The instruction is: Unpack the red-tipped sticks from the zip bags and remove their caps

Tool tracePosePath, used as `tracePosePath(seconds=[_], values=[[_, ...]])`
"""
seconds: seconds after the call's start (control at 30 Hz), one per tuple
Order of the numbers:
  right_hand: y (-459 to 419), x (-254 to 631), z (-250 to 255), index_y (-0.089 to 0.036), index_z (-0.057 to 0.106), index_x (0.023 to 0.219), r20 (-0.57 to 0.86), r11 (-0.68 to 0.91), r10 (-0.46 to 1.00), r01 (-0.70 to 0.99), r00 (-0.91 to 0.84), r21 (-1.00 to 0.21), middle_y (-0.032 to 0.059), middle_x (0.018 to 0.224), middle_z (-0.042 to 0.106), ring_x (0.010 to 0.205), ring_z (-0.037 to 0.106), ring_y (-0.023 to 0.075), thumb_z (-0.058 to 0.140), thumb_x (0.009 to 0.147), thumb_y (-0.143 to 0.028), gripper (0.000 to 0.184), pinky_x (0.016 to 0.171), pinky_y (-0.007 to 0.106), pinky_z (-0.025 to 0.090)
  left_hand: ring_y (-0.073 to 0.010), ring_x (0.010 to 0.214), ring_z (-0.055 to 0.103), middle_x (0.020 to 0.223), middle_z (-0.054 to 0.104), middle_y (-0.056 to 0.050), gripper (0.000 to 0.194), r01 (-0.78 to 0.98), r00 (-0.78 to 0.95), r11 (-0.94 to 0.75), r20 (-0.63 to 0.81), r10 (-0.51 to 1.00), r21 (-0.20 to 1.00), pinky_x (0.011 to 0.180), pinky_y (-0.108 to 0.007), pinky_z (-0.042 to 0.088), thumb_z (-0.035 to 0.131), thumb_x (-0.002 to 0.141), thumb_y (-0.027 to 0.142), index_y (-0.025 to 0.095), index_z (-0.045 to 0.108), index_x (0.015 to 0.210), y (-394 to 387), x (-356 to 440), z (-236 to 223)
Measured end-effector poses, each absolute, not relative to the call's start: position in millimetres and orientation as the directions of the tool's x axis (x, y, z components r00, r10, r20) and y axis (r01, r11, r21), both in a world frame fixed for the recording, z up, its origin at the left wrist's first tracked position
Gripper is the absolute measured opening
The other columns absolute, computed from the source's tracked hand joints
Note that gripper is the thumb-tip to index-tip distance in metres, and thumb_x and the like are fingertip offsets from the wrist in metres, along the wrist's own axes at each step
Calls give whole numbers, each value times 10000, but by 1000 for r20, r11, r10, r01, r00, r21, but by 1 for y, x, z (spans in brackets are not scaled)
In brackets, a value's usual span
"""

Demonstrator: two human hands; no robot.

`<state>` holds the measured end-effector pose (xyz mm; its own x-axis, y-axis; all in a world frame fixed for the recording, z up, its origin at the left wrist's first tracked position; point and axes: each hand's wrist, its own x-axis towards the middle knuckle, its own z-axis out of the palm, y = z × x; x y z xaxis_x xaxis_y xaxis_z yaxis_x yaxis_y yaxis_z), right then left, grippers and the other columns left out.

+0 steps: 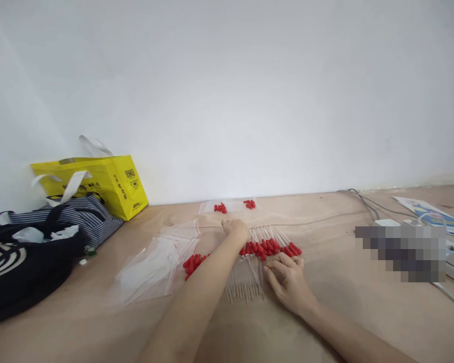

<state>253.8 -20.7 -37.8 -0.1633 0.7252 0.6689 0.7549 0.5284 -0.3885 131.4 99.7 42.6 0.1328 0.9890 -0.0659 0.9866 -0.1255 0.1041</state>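
Thin pale sticks with red bulb-like ends (267, 247) lie in a row on the wooden table, some pointing away and others toward me. My left hand (237, 231) reaches across to the far side of the row, its fingers drawn together; what they hold, if anything, is hidden. Just right of the near sticks (244, 287), my right hand (286, 282) rests low with fingers curled and thumb close to the index finger. Whether a stick is between them I cannot make out. More red ends (193, 263) show left of my left forearm, which hides part of the row.
Clear zip bags (147, 267) lie spread at left. Bags with red-ended sticks (220, 207) lie by the wall. A yellow bag (124, 186), a striped bag (98, 217) and a black bag (30, 272) stand far left. Cables (369, 204) and a blurred-out object (404, 247) are at right.
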Motion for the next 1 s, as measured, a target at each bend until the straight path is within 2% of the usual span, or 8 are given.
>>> tracePosePath(seconds=[0.1, 0.2, 0.33, 0.4, 0.53, 0.67, 0.83, 1.0], values=[[-20, 255, -38, -213, 597, 737, 703, 551, 692, 748, -161, -371, -5, 713, 570, 701, 533, 120, 432, 814, -198, 182, 725, 314, 274, -321, 925, 561, 869, 642, -167, 163, 988, 134, -134, 4, 991, 81, 788, -412, 368, 599, 656, 243, 121, 639, 757, 87, 114, 53], [-21, 255, -36, -207, 582, 921, 769, 569, 626, 749, -127, -339, 31, 806, 575, 789, 538, 156, 446, 810, -218, 176, 732, 325, 309, -230, 772, 591, 753, 639, -99, 205, 969, 227, -233, 66, 972, 86, 692, -320, 394, 439, 772, 255, 148, 611, 738, 55, 85, 57], [-27, 250, -29, -185, 502, 1116, 853, 598, 497, 774, -158, -206, 96, 991, 557, 926, 515, 203, 480, 799, -246, 324, 789, 363, 321, -188, 702, 547, 729, 596, -35, 202, 923, 362, -375, 144, 921, 83, 667, -306, 378, 349, 831, 240, 179, 534, 777, -1, 44, 41], [-31, 245, -26, -194, 495, 1133, 854, 642, 453, 758, -255, -115, 98, 1046, 559, 975, 502, 212, 496, 800, -258, 339, 842, 388, 288, -177, 655, 520, 691, 573, -18, 192, 842, 484, -533, 320, 814, 81, 658, -316, 373, 329, 841, 211, 185, 497, 752, -22, 31, 26], [-34, 234, -27, -215, 541, 1051, 820, 739, 389, 674, -419, -7, 15, 847, 636, 867, 537, 165, 529, 802, -284, 258, 924, 418, 176, -173, 642, 492, 696, 558, -27, 163, 745, 552, -664, 507, 663, 57, 645, -315, 373, 332, 842, 171, 176, 472, 758, -44, 25, 0], [-36, 229, -30, -207, 582, 887, 827, 750, 319, 656, -464, 79, -51, 556, 558, 658, 503, 106, 502, 820, -218, 105, 921, 405, 166, -170, 657, 484, 707, 556, -35, 175, 694, 553, -717, 590, 588, 64, 657, -314, 378, 337, 852, 173, 173, 485, 759, -51, 32, -15], [-43, 230, -34, -185, 568, 765, 800, 743, 338, 662, -496, 96, -50, 505, 489, 569, 417, 90, 424, 810, -126, 162, 891, 395, 191, -174, 752, 502, 806, 578, -44, 165, 662, 537, -735, 592, 601, 146, 713, -324, 378, 367, 872, 224, 177, 524, 856, -52, 35, -22], [-51, 233, -38, -187, 560, 746, 802, 775, 354, 630, -480, 35, -56, 483, 451, 560, 386, 91, 417, 791, -122, 163, 846, 373, 204, -156, 695, 476, 716, 570, -15, 208, 609, 573, -783, 613, 544, 126, 712, -328, 353, 364, 864, 167, 179, 512, 718, -55, 34, -23]])
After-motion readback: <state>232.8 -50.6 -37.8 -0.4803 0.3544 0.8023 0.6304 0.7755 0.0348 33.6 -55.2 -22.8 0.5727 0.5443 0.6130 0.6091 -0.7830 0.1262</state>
